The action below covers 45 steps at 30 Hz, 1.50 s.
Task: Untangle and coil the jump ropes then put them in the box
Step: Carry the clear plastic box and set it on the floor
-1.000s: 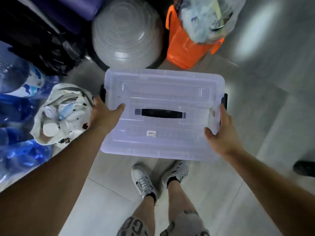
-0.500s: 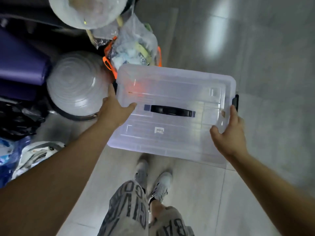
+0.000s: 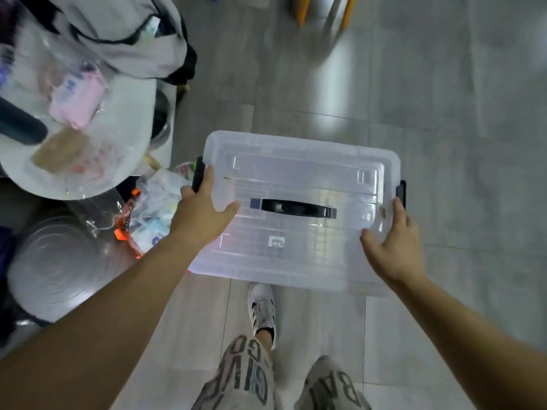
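Observation:
I carry a clear plastic box with its lid on, held in the air above the grey tiled floor. The lid has a black handle in the middle and black latches at both short ends. My left hand grips the left end, thumb on the lid and fingers over the latch. My right hand grips the right end the same way. No jump rope shows anywhere in view, and the box looks see-through with nothing clearly inside.
A round white table with bagged items and a grey garment stands at the left. Below it are a grey dome-shaped ball and an orange bag. Orange legs show at the top. My feet and shorts are underneath.
I have walked on with the box in both hands. The dome ball and orange bag slid down and left in view, and the white table came into sight.

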### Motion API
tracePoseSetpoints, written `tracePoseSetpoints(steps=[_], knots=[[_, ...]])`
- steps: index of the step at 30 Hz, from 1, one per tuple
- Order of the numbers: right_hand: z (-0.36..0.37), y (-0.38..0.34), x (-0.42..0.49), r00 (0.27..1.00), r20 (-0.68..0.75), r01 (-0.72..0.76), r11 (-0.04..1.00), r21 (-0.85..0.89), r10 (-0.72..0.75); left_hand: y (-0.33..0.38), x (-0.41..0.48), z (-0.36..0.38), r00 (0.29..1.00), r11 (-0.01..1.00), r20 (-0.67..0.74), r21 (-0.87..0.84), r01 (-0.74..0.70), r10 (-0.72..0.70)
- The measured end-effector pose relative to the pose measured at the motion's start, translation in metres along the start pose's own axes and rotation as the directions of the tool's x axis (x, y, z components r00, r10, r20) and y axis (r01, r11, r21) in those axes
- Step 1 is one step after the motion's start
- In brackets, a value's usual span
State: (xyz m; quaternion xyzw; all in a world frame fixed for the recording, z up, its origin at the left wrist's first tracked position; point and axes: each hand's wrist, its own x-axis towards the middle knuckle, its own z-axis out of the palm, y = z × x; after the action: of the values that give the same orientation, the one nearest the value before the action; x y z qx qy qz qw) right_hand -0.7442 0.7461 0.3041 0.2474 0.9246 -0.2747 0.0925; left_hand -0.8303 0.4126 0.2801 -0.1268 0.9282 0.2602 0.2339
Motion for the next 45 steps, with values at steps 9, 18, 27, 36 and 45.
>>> tracePoseSetpoints(steps=[9,18,27,36,45], knots=[[-0.033,-0.073,0.222,0.998,0.042,0.051,0.999,-0.011,-0.051,0.105,0.168,-0.052,0.997,0.998,0.057,-0.021,0.061,-0.06],[-0.034,-0.169,0.471,0.958,0.224,0.201,0.977,-0.076,-0.18,0.185,0.348,-0.088,0.969,0.964,0.026,-0.102,0.246,-0.244],[-0.018,-0.327,0.694,0.899,0.353,0.35,0.91,-0.224,-0.259,0.218,0.529,-0.141,0.916,0.891,0.025,-0.225,0.394,-0.399],[0.033,-0.492,0.873,0.831,0.42,0.476,0.858,-0.194,-0.366,0.224,0.701,-0.205,0.867,0.795,0.004,-0.397,0.459,-0.499],[0.143,-0.65,1.031,0.621,0.595,0.716,0.677,-0.168,-0.51,0.205,0.829,-0.251,0.684,0.55,0.04,-0.562,0.618,-0.728]])
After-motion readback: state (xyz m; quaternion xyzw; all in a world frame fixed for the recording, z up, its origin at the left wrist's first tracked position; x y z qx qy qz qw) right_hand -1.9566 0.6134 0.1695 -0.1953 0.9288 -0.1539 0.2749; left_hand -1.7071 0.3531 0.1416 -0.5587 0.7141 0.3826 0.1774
